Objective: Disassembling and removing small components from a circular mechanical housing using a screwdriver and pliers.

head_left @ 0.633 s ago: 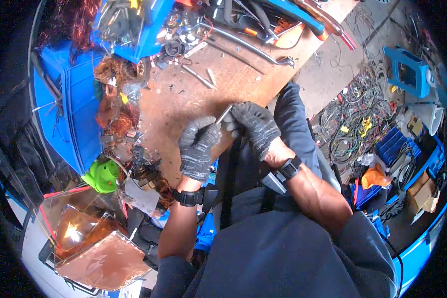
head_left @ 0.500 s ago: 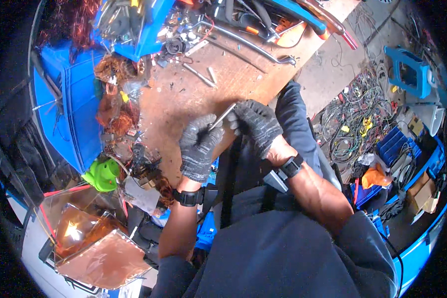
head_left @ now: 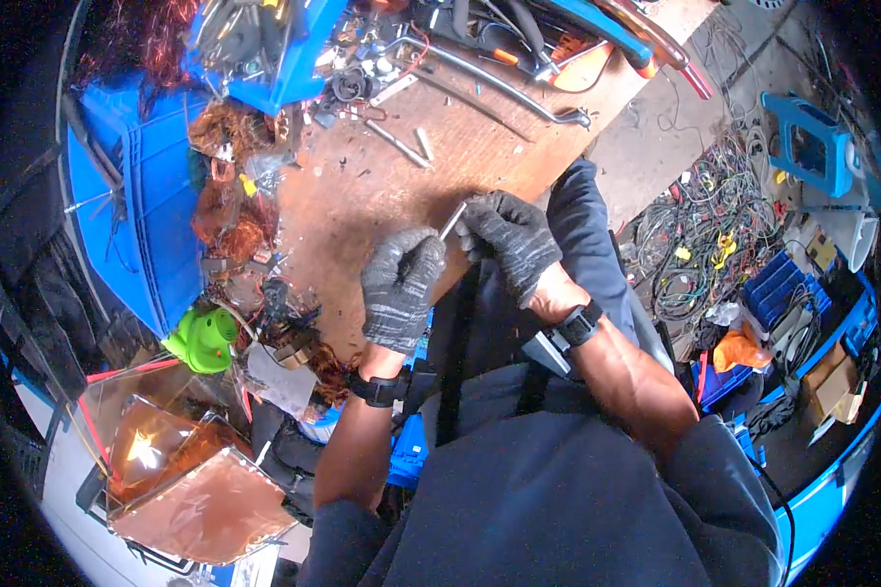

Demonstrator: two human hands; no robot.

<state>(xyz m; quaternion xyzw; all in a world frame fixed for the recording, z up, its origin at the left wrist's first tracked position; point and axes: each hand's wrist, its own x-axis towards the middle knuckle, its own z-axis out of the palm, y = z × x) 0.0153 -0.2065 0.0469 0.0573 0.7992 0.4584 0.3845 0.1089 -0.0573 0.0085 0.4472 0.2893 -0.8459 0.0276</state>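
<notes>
Both my hands wear grey knitted gloves and meet over the near edge of the wooden bench [head_left: 352, 210]. A thin, silvery metal rod [head_left: 452, 221] slants between them. My left hand [head_left: 401, 286] is closed with its fingertips pinching the rod's lower end. The fingers of my right hand [head_left: 510, 240] are curled round its upper end, hiding the tip. Farther back on the bench lie a longer metal rod [head_left: 397, 144] and a short pale rod [head_left: 424, 144], apart from my hands.
A long bent metal bar [head_left: 499, 90] and other tools lie at the bench's back. Blue bins [head_left: 157, 210], copper wire scrap [head_left: 233, 217] and a green blower-like tool [head_left: 204, 342] line the left. Tangled cables [head_left: 700, 230] cover the floor at right.
My left hand has closed further over the rod, so less of it shows. It has shifted slightly right, nearer to my right hand, which has barely moved.
</notes>
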